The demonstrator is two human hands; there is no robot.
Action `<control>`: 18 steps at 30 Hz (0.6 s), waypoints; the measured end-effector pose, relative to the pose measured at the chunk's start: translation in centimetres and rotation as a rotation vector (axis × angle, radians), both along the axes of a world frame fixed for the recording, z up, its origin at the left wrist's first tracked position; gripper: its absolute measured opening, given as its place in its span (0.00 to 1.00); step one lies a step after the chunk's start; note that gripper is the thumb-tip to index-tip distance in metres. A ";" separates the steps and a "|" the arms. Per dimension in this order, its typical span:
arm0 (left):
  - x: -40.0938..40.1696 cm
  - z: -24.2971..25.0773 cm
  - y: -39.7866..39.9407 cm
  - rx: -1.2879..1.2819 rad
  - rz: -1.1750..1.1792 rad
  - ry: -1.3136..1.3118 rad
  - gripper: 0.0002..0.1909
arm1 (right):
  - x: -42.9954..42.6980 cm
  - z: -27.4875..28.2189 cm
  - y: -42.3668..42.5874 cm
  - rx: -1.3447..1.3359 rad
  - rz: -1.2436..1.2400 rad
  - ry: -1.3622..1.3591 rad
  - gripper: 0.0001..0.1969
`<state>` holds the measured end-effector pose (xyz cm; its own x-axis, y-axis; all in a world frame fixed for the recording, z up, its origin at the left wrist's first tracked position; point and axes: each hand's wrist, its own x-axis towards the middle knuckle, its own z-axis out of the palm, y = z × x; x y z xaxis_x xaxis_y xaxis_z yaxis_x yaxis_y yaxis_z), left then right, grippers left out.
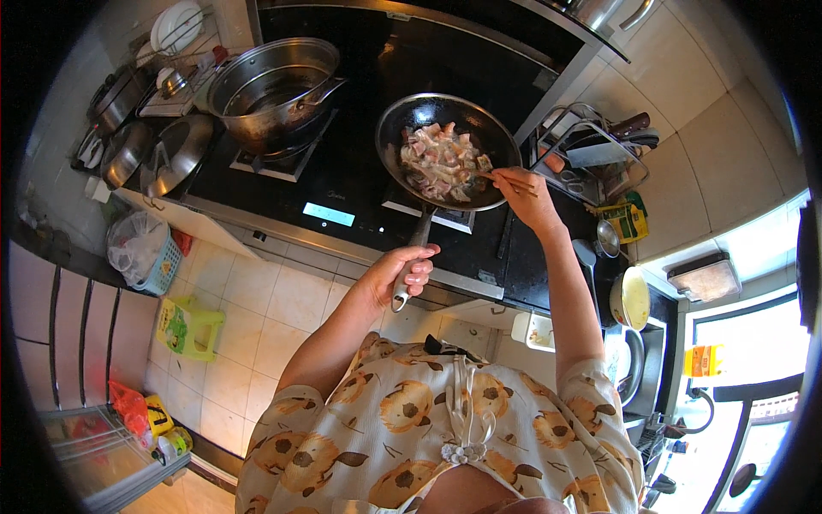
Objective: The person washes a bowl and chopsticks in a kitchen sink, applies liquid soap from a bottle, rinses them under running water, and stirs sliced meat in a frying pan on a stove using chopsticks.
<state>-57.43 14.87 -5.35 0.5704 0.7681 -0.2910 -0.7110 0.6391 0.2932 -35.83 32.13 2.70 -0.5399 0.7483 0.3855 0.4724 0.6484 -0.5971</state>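
Observation:
My left hand is wrapped around the metal handle of a dark wok. The wok rests over the right burner of a black glass gas hob. Chunks of pale pink meat lie in it with a little liquid. In my right hand is a pair of wooden chopsticks, held at the wok's right rim with their tips among the meat. Some tips are hidden by the pieces.
A large steel pot stands on the left burner, with metal lids beside it. To the right are a knife rack, a ladle and a yellow-lined bowl. On the floor stands a green stool.

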 end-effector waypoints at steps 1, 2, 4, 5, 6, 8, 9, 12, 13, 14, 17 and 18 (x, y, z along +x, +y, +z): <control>0.0 0.2 0.0 -0.003 0.001 0.002 0.09 | -0.1 -0.2 0.1 0.001 -0.003 0.001 0.08; 0.0 0.3 0.0 -0.005 0.002 0.004 0.09 | -0.4 -0.5 0.3 0.009 0.020 -0.014 0.08; -0.1 0.0 0.0 -0.003 0.001 0.002 0.09 | -1.0 -0.9 0.5 0.094 0.078 -0.053 0.08; -0.2 -0.1 0.0 -0.002 -0.001 -0.001 0.09 | -1.1 -1.0 0.5 0.095 0.079 -0.052 0.08; -0.1 0.0 0.0 0.000 -0.003 -0.001 0.09 | -0.9 -1.3 0.5 0.049 0.070 -0.086 0.08; 0.3 0.5 0.1 -0.011 -0.011 0.013 0.09 | 0.0 -2.9 1.4 -0.058 0.050 -0.119 0.08; 0.2 0.4 0.0 -0.013 -0.004 0.015 0.09 | -0.3 -2.4 1.1 -0.059 0.057 -0.117 0.08; 0.0 0.3 0.0 -0.009 -0.010 0.015 0.09 | -0.4 -0.7 0.2 -0.017 0.031 -0.067 0.08; 0.0 0.3 -0.1 -0.006 -0.006 0.024 0.09 | -0.3 -0.2 -0.1 0.018 0.024 -0.019 0.08; 0.0 0.4 -0.1 -0.002 -0.003 0.033 0.09 | -0.1 0.2 -0.5 0.053 0.016 0.029 0.08; 0.0 0.9 -0.2 -0.039 0.004 0.037 0.07 | 0.3 0.9 -2.0 -0.077 -0.013 0.122 0.07; 0.0 0.9 -0.2 -0.037 -0.001 0.040 0.07 | 0.5 1.0 -2.4 -0.075 -0.018 0.126 0.07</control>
